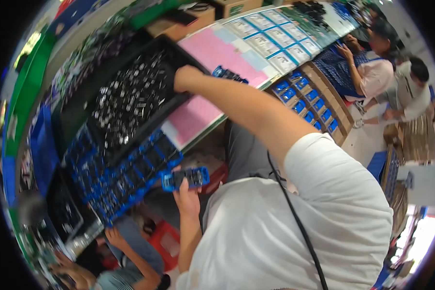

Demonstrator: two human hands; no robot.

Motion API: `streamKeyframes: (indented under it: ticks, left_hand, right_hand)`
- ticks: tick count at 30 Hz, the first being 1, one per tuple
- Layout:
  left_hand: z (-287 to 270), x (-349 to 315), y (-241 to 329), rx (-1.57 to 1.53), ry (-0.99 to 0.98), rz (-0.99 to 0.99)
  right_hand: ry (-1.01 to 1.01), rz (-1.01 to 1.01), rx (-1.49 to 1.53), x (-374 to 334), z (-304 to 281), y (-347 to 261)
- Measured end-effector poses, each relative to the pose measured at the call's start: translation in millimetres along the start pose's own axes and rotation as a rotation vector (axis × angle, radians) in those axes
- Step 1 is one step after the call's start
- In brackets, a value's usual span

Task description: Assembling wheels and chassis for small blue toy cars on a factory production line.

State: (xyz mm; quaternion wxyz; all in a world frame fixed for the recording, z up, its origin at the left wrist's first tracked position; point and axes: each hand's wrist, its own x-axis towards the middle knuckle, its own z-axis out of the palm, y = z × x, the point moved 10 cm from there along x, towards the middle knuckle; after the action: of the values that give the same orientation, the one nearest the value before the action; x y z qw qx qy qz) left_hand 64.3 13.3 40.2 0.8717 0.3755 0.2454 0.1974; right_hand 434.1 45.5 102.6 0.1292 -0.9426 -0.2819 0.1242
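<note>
My left hand [188,200] grips a blue and black car-shaped piece [184,179], held in front of my body beside the table edge. My right arm stretches across the table to a black bin [176,104] heaped with small shiny black parts [130,96]. At the bin's near right side is my right hand [187,79], its fingers curled down and out of sight, so what they hold cannot be made out. A second blue and black piece [229,75] lies on the pink mat [212,48], to the right of that hand.
Many blue and black pieces [125,179] lie left of me below the bin. A cardboard tray [340,104] with rows of blue pieces stands right, near white packs [280,36]. A co-worker's arm [137,258] is lower left; other people [374,77] are at right.
</note>
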Motion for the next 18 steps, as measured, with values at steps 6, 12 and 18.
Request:
streamKeyframes:
  ticks: [6, 12, 18]
  left_hand:
    - [16.7, 10.2, -15.5, 0.042, -0.046, -0.039]
    - [34.3, 20.1, -5.2, 0.069, -0.055, 0.003]
    - [45.8, 29.4, -0.3, 0.157, -0.084, 0.027]
  right_hand:
    - [-0.089, 0.126, 0.109, 15.7, 15.7, 15.3]
    - [0.536, -0.486, 0.749, -112.6, -44.6, -2.7]
    - [0.068, -0.489, 0.923, -263.8, 3.4, 8.7]
